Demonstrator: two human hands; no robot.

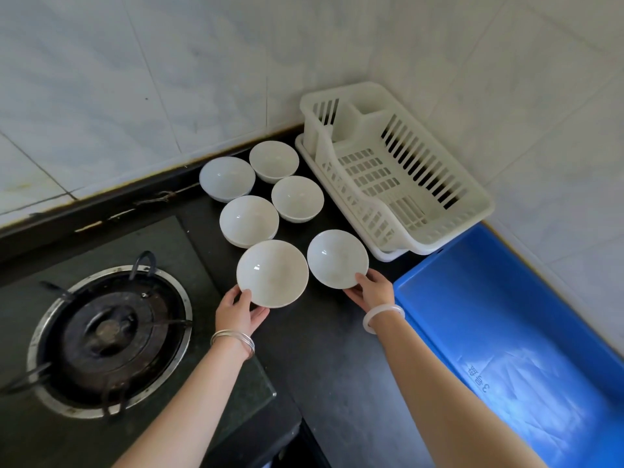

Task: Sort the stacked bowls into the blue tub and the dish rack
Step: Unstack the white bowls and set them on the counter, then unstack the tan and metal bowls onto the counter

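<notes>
Hands (241,314) (373,290) each grip one white bowl (272,273) (337,258).

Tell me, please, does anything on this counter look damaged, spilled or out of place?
Nothing among the dishes stands out: the white bowls look intact, the dish rack and blue tub sit empty, and no spill shows. Only the counter's back edge looks chipped and worn where it meets the wall tiles.

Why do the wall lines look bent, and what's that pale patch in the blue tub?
Head view: the wide-angle lens bows the wall tiles toward the edges. The pale patch in the tub is glare from light on its glossy floor. The bowls look sharp and softly lit, with faint highlights.
</notes>
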